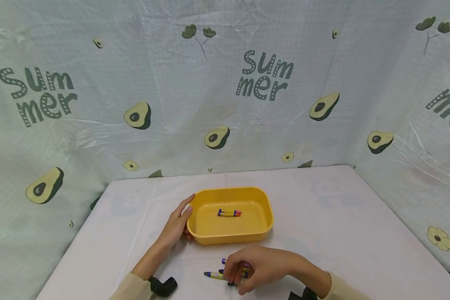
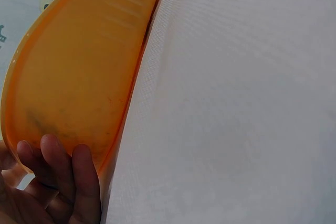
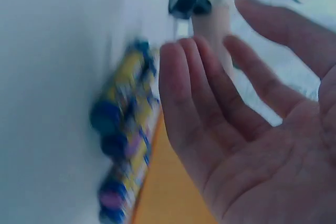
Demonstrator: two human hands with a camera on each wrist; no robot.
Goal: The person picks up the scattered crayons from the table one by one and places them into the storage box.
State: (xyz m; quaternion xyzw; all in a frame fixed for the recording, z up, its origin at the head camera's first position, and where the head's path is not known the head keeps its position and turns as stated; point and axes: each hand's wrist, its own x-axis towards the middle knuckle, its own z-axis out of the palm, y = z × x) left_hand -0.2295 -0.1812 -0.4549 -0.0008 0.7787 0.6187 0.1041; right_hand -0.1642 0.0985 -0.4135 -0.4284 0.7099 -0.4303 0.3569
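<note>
A yellow plastic tray [image 1: 230, 239] sits mid-table in the head view, with two crayons [image 1: 229, 214], reddish at their tips, lying side by side in it. At the tray's left end my left hand [image 1: 172, 228] holds the rim; in the left wrist view its bent fingers [image 2: 58, 163] rest against the outer wall. My right hand [image 1: 264, 263] hovers over several dark-tipped crayons [image 1: 214, 275] lying in front of the tray and partly hides them. The right wrist view shows this hand [image 3: 236, 145] with loosely bent fingers and nothing in it, beside the blurred crayons [image 3: 126, 87].
A white cloth [image 1: 315, 216] covers the table. Behind and at both sides hang sheets [image 1: 172, 83] printed with avocados and lettering. Each wrist bears a black strap, such as the left one [image 1: 163, 286].
</note>
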